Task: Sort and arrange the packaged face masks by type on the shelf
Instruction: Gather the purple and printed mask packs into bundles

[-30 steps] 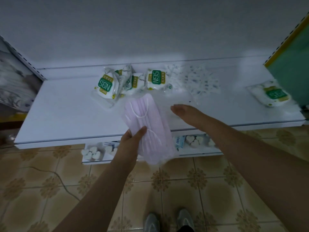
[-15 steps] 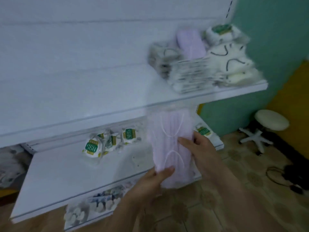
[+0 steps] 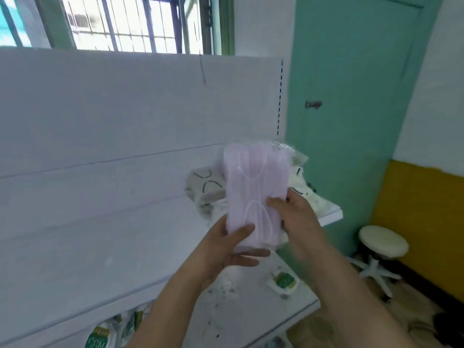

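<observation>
Both hands held one clear-wrapped pack of pale purple masks point(image 3: 256, 194) upright at the time of inspection. The left hand point(image 3: 223, 249) was closed on its lower end, thumb across the front and fingers curled beneath. The right hand point(image 3: 298, 217) pinched the lower right edge, thumb on the face. The pack stood in the air, above the lower shelf and in front of the stacks on the upper shelf point(image 3: 331, 216).

Risks, as judged. The wrapper looked slick and loose, and the hold was all at the bottom end; the free upper part could fold or slide out during a reach. The stacked packs point(image 3: 206, 184) directly behind the grip looked uneven, with the right-hand ones point(image 3: 301, 187) close to the shelf end. A pack pushed in hard could shift them or tip one over the edge. Whether a purple pile existed behind the held pack could not be determined; it blocked that view, so a wrong placement was possible.

Surroundings. Below and right of the grip, a green-labelled pack point(image 3: 283, 281) lay alone on the lower shelf point(image 3: 288, 315). More green-labelled packs point(image 3: 100, 339) lay further below, to the left. A stool point(image 3: 383, 241) stood on the floor to the right, clear of the reach. Nothing was seen between the grip and the stacks.
</observation>
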Action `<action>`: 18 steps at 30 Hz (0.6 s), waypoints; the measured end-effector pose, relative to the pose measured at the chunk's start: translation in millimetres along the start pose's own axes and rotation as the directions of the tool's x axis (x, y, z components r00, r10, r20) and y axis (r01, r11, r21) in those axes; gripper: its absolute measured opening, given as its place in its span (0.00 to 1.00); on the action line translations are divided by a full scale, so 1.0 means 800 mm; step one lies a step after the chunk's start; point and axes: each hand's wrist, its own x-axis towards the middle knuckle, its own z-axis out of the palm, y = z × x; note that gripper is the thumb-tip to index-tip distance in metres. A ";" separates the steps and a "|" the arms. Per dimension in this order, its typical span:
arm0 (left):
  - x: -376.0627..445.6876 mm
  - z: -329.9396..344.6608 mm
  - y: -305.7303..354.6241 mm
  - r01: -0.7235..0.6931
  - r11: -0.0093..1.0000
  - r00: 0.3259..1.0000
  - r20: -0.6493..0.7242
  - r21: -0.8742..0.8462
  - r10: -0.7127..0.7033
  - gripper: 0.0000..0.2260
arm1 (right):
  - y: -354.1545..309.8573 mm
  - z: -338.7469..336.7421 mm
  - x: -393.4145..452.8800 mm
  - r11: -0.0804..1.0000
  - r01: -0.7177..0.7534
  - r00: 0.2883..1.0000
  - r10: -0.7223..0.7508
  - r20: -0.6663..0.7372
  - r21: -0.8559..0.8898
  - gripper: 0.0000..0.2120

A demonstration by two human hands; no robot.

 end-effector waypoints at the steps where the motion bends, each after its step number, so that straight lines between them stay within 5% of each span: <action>1: 0.016 0.002 0.006 -0.024 0.998 0.997 -0.070 0.063 0.028 0.13 | -0.010 -0.002 0.024 1.000 0.012 0.998 -0.013 -0.054 -0.022 0.11; 3: 0.055 -0.007 0.004 -0.131 0.922 0.916 -0.310 0.365 0.254 0.12 | -0.027 -0.012 0.081 0.994 0.080 0.987 -0.089 -0.136 -0.074 0.13; 4: 0.077 -0.016 -0.003 -0.166 0.789 0.812 -0.372 0.591 0.450 0.10 | -0.035 -0.018 0.112 0.987 0.120 0.978 -0.137 -0.159 -0.111 0.14; 6: 0.118 -0.030 -0.021 -0.148 0.437 0.671 -0.235 0.887 0.704 0.11 | -0.045 -0.024 0.176 0.965 0.182 0.964 -0.212 -0.160 -0.187 0.15; 10: 0.182 -0.037 -0.065 -0.110 0.165 0.777 -0.019 0.980 0.629 0.17 | -0.022 -0.012 0.296 0.924 0.132 0.983 -0.168 -0.073 -0.359 0.20; 13: 0.192 -0.038 -0.093 -0.113 0.010 0.768 0.081 0.993 0.636 0.15 | 0.024 0.004 0.357 0.849 0.085 0.995 -0.044 0.090 -0.521 0.25; 18: 0.190 -0.051 -0.109 -0.135 -0.027 0.730 0.118 0.990 0.673 0.16 | 0.087 0.024 0.404 0.435 0.142 0.973 0.103 0.206 -0.889 0.23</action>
